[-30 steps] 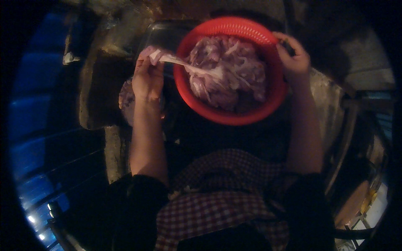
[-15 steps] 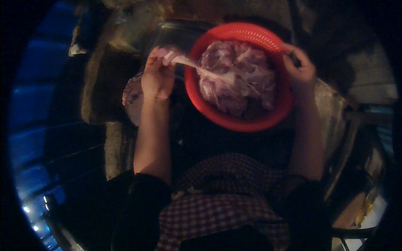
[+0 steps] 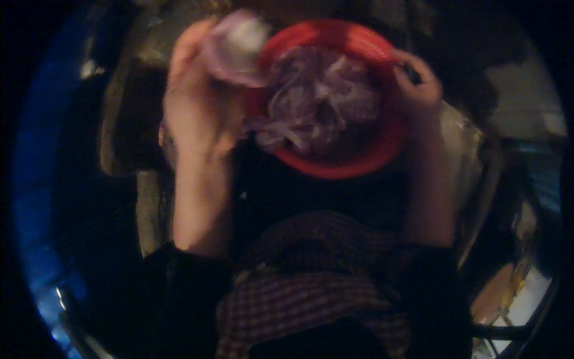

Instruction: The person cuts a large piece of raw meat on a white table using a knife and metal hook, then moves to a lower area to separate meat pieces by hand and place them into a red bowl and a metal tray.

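Closest, at the bottom, a red-and-white checked apron (image 3: 299, 305) is worn over dark clothing, and both forearms are bared below dark sleeves (image 3: 200, 287). Above the apron, a red plastic colander (image 3: 341, 170) is seen right of centre, held by its right side. Its rim is gripped there by the right hand (image 3: 421, 87), with the fingers curled at the edge.

To the left of the colander, the left hand (image 3: 200, 99) is raised and blurred by motion. A floppy piece of raw, pinkish meat (image 3: 224, 51) with a whitish patch is gripped at its fingers, level with the colander's upper left rim; the exact placing of each finger cannot be told.

Inside the colander, a heap of pale pink and purplish raw meat (image 3: 323, 84) is piled, and a strip of it is draped over the lower left rim, close to the left wrist.

Farther out, blue sheeting (image 3: 33, 209) is curved along the left edge by the fisheye lens. The dim surroundings at the top are too blurred to be named.
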Tool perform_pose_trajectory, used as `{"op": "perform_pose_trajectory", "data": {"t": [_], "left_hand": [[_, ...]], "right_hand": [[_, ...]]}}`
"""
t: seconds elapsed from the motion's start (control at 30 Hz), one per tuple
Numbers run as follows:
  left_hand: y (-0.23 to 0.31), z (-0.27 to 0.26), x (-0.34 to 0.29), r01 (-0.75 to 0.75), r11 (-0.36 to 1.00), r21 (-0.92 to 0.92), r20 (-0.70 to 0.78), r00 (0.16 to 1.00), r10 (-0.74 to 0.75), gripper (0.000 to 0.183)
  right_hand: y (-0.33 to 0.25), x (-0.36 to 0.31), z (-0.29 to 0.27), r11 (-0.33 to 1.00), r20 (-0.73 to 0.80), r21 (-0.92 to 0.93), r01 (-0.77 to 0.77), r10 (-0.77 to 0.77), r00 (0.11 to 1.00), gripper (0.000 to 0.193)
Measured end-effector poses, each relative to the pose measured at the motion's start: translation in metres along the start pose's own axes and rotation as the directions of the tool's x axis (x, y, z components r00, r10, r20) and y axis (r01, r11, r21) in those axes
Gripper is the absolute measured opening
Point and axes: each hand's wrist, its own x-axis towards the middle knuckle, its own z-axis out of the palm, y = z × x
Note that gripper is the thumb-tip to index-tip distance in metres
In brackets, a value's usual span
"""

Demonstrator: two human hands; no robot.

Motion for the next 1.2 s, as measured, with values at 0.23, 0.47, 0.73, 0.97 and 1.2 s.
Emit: {"op": "perform_pose_trajectory", "data": {"t": [0.23,0.47,0.73,0.97,1.2], "left_hand": [[0.016,0.055,0.032,-0.140,0.974,0.179,0.374,0.925,0.064,0.023],[-0.014,0.032,0.030,-0.173,0.297,0.939,0.240,0.949,-0.204,0.020],[0.064,-0.086,-0.108,0.267,0.520,0.811,-0.209,0.963,-0.169,0.027],[0.081,-0.250,-0.226,0.794,0.385,0.470,-0.855,0.517,-0.023,0.025],[0.026,-0.364,-0.232,0.680,-0.107,0.725,-0.678,0.733,0.061,0.035]], "right_hand": [[-0.005,0.002,0.000,0.981,0.046,-0.183,0.056,-0.048,0.998,0.024],[0.006,-0.002,-0.002,0.955,0.064,-0.293,0.045,-0.027,0.998,0.023],[-0.023,-0.014,0.006,0.945,0.127,-0.328,0.005,0.039,0.991,0.026],[-0.059,-0.046,0.036,0.780,0.437,-0.625,0.040,0.307,0.845,0.027],[-0.073,-0.068,0.063,0.629,0.503,-0.747,0.215,0.325,0.801,0.032]]}}
